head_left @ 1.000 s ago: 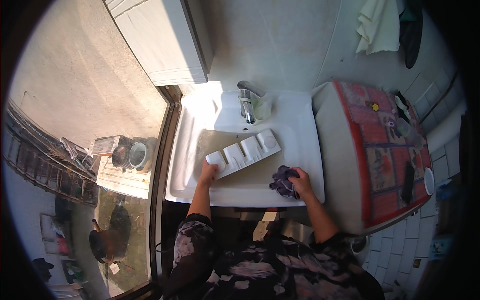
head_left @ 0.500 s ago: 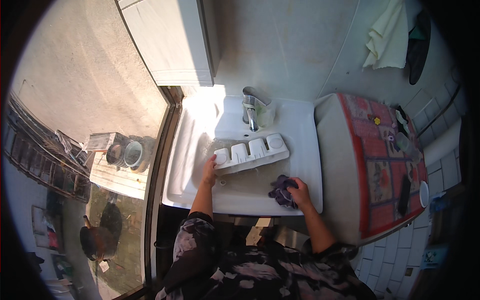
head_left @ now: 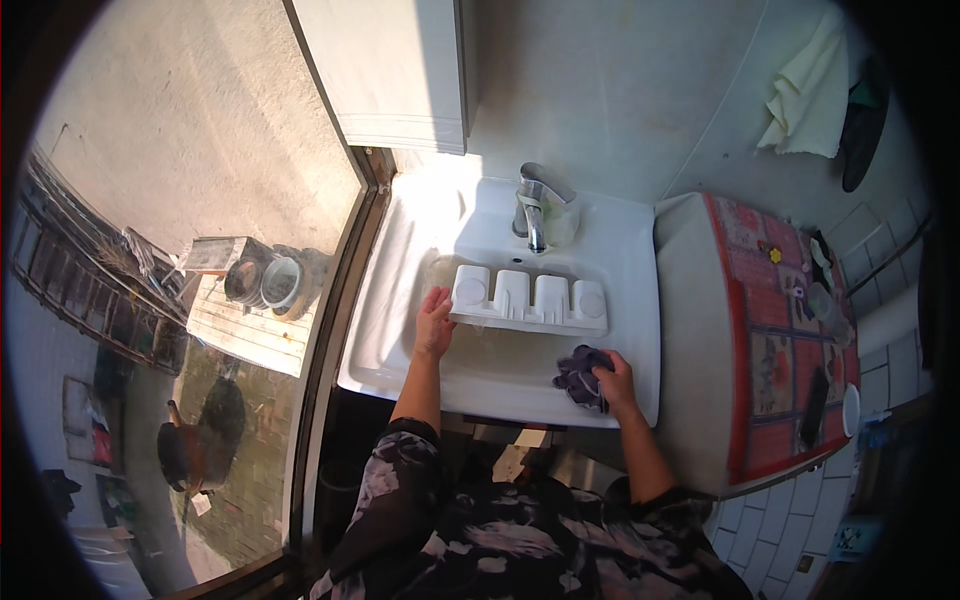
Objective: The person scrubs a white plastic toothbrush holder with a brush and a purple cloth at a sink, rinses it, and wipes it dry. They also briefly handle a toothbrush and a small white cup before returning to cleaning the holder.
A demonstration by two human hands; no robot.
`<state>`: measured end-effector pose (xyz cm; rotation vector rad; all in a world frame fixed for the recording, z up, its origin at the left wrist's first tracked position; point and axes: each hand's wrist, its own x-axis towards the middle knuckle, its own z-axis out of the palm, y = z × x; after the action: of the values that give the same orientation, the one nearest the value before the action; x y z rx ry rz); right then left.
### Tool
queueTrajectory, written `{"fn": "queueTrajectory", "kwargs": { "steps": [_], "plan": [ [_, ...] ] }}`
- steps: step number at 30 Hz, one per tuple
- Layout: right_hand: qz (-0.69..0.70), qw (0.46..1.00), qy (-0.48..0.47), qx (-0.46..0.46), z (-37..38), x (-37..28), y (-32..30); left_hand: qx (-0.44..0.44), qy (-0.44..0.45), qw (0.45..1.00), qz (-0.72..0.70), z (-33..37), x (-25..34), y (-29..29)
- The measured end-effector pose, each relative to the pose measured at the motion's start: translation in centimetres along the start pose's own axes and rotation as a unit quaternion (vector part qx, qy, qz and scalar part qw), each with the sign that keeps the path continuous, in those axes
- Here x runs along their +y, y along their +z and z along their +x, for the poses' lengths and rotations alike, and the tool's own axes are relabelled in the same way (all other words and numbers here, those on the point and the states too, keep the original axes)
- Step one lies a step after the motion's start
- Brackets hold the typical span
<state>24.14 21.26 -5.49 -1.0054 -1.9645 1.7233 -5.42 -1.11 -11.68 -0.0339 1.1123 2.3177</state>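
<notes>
Right hand (head_left: 618, 384) clutches cloth (head_left: 577, 378) near the sink's front edge (head_left: 505, 402); I'd have the left hand (head_left: 433, 325), grip unclear, brace the white holder (head_left: 530, 303).

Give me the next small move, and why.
Probably bring the bunched dark-purple cloth in the right hand onto the long white plastic holder with four raised blocks: the left hand holds its left end, while the cloth is apart from it, nearer the person.
</notes>
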Motion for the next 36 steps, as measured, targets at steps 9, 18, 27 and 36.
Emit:
{"fn": "queueTrajectory", "kwargs": {
  "steps": [9,18,27,36],
  "plan": [
    [0.044,0.999,0.008,-0.002,0.0,0.0,0.1,-0.234,-0.151,0.96,-0.042,-4.0,2.3,2.8],
    [0.477,0.872,0.109,0.011,0.8,-1.7,-0.8,-0.091,-0.229,0.969,-0.026,-7.0,1.8,7.0],
    [0.024,0.982,-0.165,0.089,4.0,-3.1,3.5,0.017,-0.227,0.971,-0.074,-9.3,0.9,10.2],
    [-0.508,0.837,-0.025,-0.2,0.0,-8.6,3.5,0.087,-0.238,0.963,-0.094,-7.2,2.6,9.8]
  ]
}}
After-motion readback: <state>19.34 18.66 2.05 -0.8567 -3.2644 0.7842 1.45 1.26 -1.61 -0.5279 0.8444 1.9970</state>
